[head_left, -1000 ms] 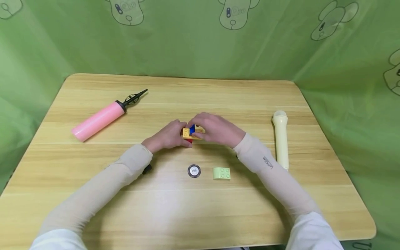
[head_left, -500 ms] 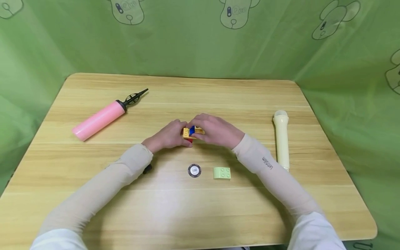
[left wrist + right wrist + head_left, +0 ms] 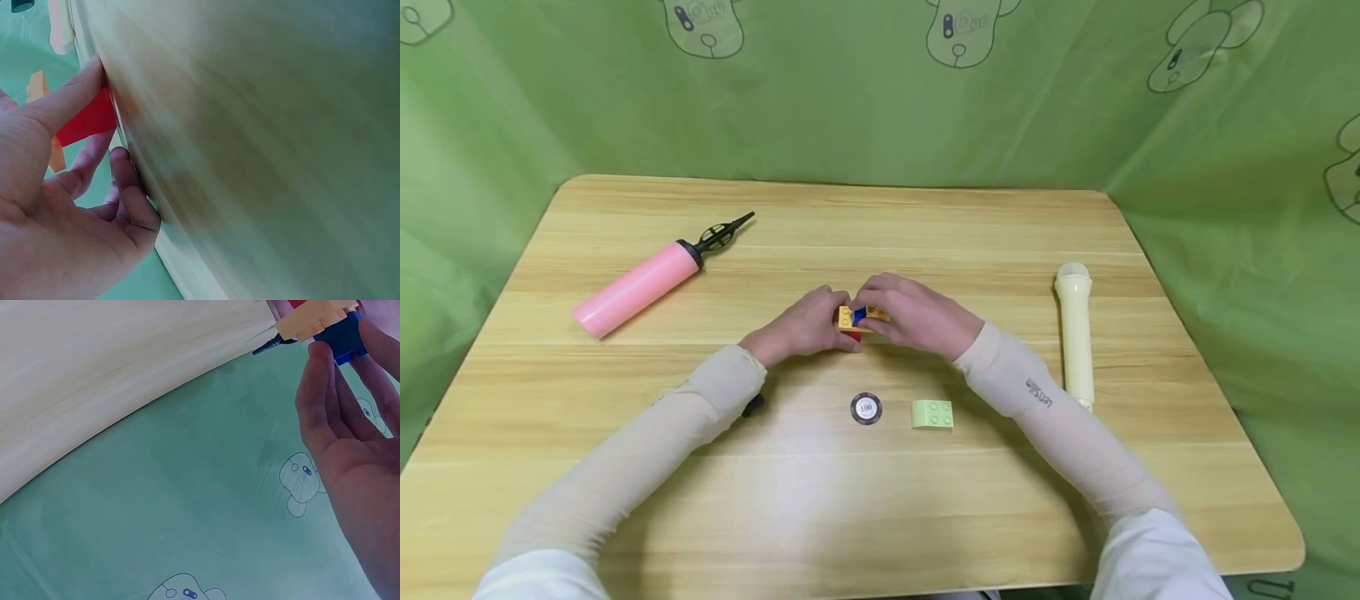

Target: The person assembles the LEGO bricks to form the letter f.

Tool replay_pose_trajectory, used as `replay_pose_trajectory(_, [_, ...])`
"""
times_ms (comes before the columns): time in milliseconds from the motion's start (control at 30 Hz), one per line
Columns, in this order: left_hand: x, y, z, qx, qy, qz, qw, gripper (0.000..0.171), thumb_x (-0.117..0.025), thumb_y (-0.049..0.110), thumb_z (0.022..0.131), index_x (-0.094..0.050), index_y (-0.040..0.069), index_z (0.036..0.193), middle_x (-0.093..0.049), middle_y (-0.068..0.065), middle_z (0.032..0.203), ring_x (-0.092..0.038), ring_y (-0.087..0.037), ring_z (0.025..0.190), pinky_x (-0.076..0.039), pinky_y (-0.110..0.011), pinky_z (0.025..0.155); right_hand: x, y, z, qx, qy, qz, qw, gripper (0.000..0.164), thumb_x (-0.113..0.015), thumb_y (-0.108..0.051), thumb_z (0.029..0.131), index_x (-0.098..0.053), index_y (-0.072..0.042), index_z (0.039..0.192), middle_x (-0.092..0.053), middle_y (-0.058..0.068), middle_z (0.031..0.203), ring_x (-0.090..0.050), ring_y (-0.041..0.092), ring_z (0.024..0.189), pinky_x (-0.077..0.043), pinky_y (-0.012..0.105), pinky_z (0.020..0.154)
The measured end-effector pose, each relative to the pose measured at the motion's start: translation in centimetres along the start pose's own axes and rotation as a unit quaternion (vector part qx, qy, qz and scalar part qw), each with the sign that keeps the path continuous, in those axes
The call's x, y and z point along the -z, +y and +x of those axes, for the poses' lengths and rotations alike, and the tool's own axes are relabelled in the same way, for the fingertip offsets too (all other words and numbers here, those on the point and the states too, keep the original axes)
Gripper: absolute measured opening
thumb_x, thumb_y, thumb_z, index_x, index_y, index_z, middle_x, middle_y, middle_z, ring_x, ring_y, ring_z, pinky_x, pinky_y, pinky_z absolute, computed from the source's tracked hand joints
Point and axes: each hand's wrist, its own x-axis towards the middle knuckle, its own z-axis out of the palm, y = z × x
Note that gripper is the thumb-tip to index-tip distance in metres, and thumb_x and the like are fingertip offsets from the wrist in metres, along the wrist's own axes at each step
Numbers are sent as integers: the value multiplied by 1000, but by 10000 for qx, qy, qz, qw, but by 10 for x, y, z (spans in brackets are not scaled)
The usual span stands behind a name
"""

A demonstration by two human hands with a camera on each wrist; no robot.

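Near the table's middle, a small stack of toy building bricks stands between the two hands. My left hand (image 3: pixel 805 323) pinches the red brick (image 3: pixel 90 119) at the bottom, thumb on one side and fingers on the other. Across it lies a longer orange-yellow brick (image 3: pixel 309 319), whose studs (image 3: pixel 846 317) show at its left end. My right hand (image 3: pixel 917 312) grips the blue brick (image 3: pixel 342 339) on top between thumb and fingers. The blue brick touches the orange-yellow one; its far side is partly hidden by the right fingers.
Closer to the front lie a black-and-white chip (image 3: pixel 867 408) marked 100 and a light green brick (image 3: pixel 932 414). A pink hand pump (image 3: pixel 640 287) lies back left, a cream microphone-shaped object (image 3: pixel 1075 342) at right. A small black thing (image 3: pixel 753 406) is partly hidden by the left forearm.
The blue brick shows slightly lower against the orange-yellow brick, and the right hand has shifted a little left. The left hand stays almost in place on the red brick.
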Motion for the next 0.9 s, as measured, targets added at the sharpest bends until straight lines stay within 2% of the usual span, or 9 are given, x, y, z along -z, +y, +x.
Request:
replay_pose_trajectory(400, [2, 2, -2, -32, 16, 15, 10000, 51, -86, 32, 80, -62, 3, 114, -54, -8, 90, -47, -21, 83, -40, -32, 67, -1, -4, 5, 156, -23, -192, 9997, 17, -75, -5, 89, -73, -1, 106, -68, 10, 100, -64, 25, 92, -53, 31, 83])
replay_pose_trajectory(600, [1, 1, -1, 3, 5, -20, 10000, 50, -86, 32, 80, -63, 3, 113, -56, -8, 91, -48, -21, 84, -41, -31, 68, -2, -3, 6, 141, -15, -240, 9996, 19, -75, -5, 89, -73, -1, 108, -68, 9, 100, -64, 23, 90, -54, 30, 82])
replay_pose_trajectory(900, [1, -1, -1, -128, 15, -56, 9999, 52, -87, 32, 79, -64, 4, 116, -56, -7, 88, -47, -21, 84, -40, -31, 67, -2, -4, 7, 192, -11, -346, 9992, 19, -77, -5, 88, -72, -2, 106, -67, 8, 95, -61, 20, 85, -53, 29, 78])
